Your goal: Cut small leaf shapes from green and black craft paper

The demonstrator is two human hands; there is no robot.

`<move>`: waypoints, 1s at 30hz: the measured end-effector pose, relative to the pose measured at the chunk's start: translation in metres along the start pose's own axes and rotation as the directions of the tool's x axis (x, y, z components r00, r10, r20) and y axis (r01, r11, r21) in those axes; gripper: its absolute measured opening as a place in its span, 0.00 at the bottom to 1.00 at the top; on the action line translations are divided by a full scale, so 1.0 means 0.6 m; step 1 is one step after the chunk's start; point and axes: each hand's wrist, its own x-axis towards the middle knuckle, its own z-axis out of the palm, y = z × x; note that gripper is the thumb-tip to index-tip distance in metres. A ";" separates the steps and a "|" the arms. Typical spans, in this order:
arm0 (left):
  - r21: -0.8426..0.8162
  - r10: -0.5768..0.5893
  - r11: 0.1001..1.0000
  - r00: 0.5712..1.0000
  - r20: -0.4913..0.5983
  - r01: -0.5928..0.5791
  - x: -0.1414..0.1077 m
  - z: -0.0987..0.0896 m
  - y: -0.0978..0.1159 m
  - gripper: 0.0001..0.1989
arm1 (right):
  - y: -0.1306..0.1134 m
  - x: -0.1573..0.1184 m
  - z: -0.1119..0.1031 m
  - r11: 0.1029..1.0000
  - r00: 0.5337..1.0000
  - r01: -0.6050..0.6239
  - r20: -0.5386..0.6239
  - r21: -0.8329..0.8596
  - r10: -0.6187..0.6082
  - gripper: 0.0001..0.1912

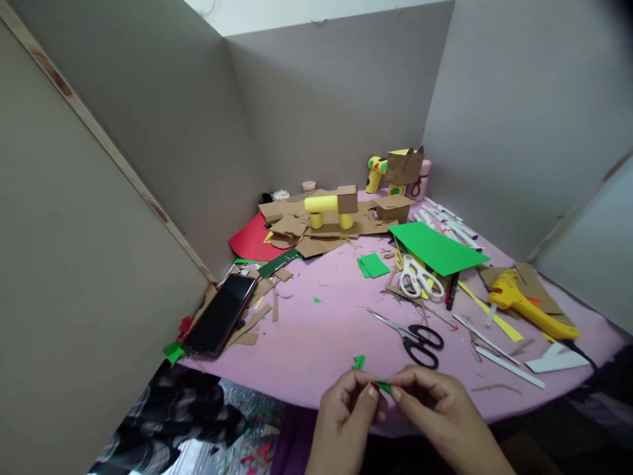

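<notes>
A small piece of green paper [382, 387] is pinched between both hands at the front edge of the pink table. My left hand [350, 412] has its fingers closed on the left end of it, and my right hand [432, 410] grips the right end. Just beyond my left hand lies a green scrap [359, 362]. Black-handled scissors [415, 338] rest beyond my right hand, blades pointing left. Farther back, two green paper squares [373, 265] overlap. At the back stands a yellow tube figure [330, 206] with a cardboard head.
White scissors [419, 277] and a green sheet [438, 247] lie right of centre. A yellow glue gun [531, 307] is at the right, markers [452, 224] behind. At the left are a phone [220, 315] and cardboard scraps [252, 326]. Grey partitions [336, 99] surround the table [297, 349].
</notes>
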 end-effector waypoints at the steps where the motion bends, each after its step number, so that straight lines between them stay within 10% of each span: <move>1: -0.032 -0.007 0.999 1.000 -0.016 0.006 0.000 0.002 0.000 0.13 | 0.002 -0.002 0.000 0.995 0.999 0.050 -0.012 -0.084 -0.051 0.09; 8: -0.177 -0.057 0.983 0.997 -0.061 0.045 -0.003 0.011 0.005 0.15 | 0.010 -0.008 0.004 0.920 0.966 0.218 -0.060 -0.326 -0.250 0.11; 18: -0.224 -0.080 0.973 0.993 -0.081 0.060 -0.005 0.013 0.006 0.17 | 0.012 -0.001 0.005 1.000 0.998 0.024 -0.054 -0.014 -0.025 0.09; 30: -0.383 -0.294 0.888 0.955 -0.044 0.256 0.011 -0.004 -0.006 0.19 | 0.018 -0.002 0.010 0.926 0.953 0.291 -0.011 -0.241 -0.303 0.09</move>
